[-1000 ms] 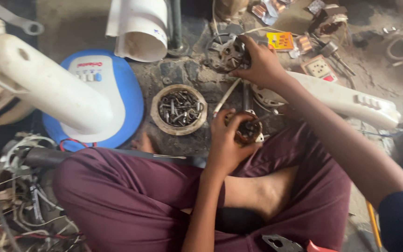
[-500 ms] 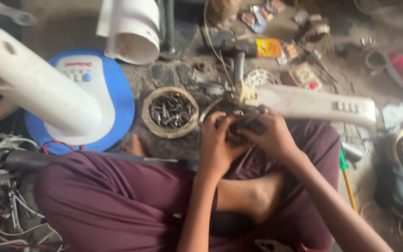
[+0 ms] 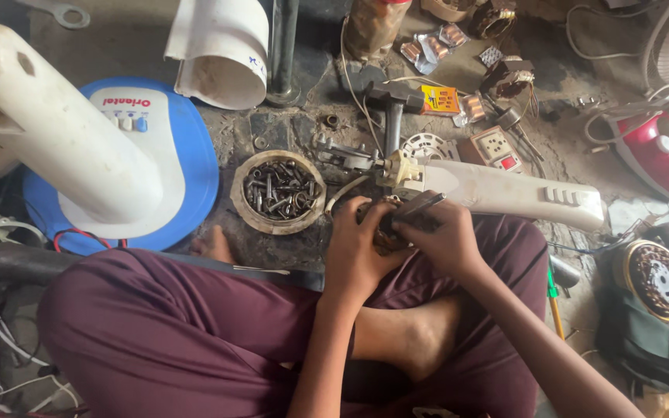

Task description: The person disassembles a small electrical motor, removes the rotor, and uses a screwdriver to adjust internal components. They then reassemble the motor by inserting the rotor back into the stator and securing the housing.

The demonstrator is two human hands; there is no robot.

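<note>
Since half a second ago, barely shifted: left hand [image 3: 358, 244] still clenched around small dark motor part [image 3: 385, 232], right hand [image 3: 439, 240] pinching slim metal tool [image 3: 420, 205], probably pliers, long axis toward 2 o'clock. Screw bowl [image 3: 279, 191] at 10 o'clock.

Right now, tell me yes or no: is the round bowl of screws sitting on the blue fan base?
No, the bowl of screws sits on the dark floor beside the blue fan base, left of the left hand.
</note>
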